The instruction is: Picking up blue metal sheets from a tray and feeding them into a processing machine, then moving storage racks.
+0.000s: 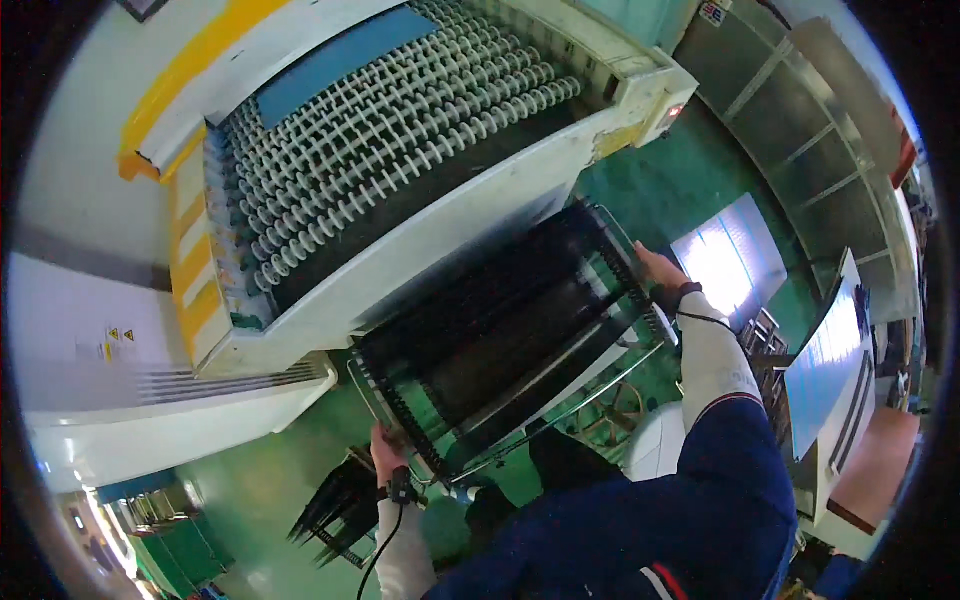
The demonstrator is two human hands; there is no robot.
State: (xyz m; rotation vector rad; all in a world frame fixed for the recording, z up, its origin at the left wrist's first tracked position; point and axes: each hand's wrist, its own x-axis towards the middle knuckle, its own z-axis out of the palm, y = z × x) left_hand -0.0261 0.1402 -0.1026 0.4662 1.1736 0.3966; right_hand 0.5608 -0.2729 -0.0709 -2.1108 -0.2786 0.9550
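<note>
Between my two hands is a black slotted rack (500,310) with a metal wire frame, holding dark flat panels in its slots. My left hand (386,452) is closed on the frame at the rack's near left end. At the far right end, my right hand (660,268) grips the frame on that side. The rack is held at a slant in front of the machine's white side wall (440,240). Above it lies the roller conveyor (400,130), with rows of pale wheels and a blue sheet (345,65) on top.
Another black rack (345,505) stands on the green floor at lower left. To the right are a shiny pale sheet (728,255), a leaning panel (825,360) and a brown board (875,468). A round white seat (655,445) and a spoked wheel (612,415) are near my body.
</note>
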